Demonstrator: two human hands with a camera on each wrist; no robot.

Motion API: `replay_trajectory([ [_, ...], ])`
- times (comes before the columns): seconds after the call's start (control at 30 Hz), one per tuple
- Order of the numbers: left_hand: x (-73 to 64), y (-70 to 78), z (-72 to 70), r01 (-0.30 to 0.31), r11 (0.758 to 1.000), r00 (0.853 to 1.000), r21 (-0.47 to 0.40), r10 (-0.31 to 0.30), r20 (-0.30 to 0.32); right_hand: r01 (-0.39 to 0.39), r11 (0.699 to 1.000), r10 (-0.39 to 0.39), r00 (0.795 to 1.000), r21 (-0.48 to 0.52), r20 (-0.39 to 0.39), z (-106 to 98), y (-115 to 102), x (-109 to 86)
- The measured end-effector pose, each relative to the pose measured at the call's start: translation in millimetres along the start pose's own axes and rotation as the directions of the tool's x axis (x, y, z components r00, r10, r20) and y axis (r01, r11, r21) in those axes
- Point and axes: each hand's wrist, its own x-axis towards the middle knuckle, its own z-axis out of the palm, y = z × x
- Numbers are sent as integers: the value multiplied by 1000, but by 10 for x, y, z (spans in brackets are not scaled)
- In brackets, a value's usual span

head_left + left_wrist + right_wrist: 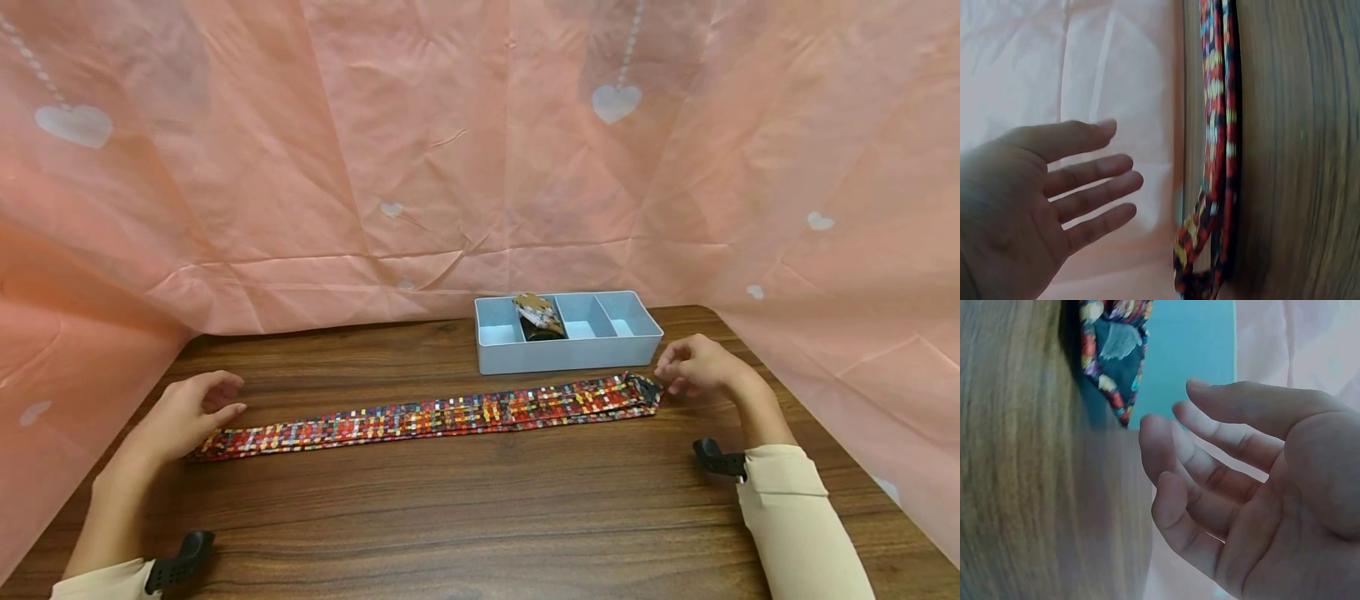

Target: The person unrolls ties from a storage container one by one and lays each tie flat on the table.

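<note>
A necktie (450, 417) with a multicoloured woven-looking pattern lies doubled lengthwise across the wooden table. Its folded, looped end (1188, 250) is at the left; the pointed end (1113, 375), at the right, shows dark lining and a pale label. Beside the looped end, my left hand (191, 410) hovers with fingers spread and relaxed, holding nothing. My right hand (699, 367) hangs just past the pointed tip, fingers loosely bent with nothing between them. In the right wrist view a gap separates its fingertips from the tip of the tie.
Behind the tie's right half stands a pale blue divided box (570, 357). A crumpled brown, white and black packet (540, 318) sits in one compartment and sticks up above the rim. Pink cloth (420, 167) with white hearts encloses the table (465, 517) at the back and sides.
</note>
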Motion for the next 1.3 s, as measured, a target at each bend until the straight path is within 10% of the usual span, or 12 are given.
replay_trajectory([
  [0.27,151,311,139,-76,992,994,-103,83,69,32,999,-33,998,16,56,31,16,26],
  [0.83,795,1280,508,-255,946,964,-201,265,20,36,999,-36,999,-3,11,73,55,52],
  [1.3,1247,1937,891,-339,921,939,-191,345,-4,252,961,-266,956,-116,-126,120,-176,53],
])
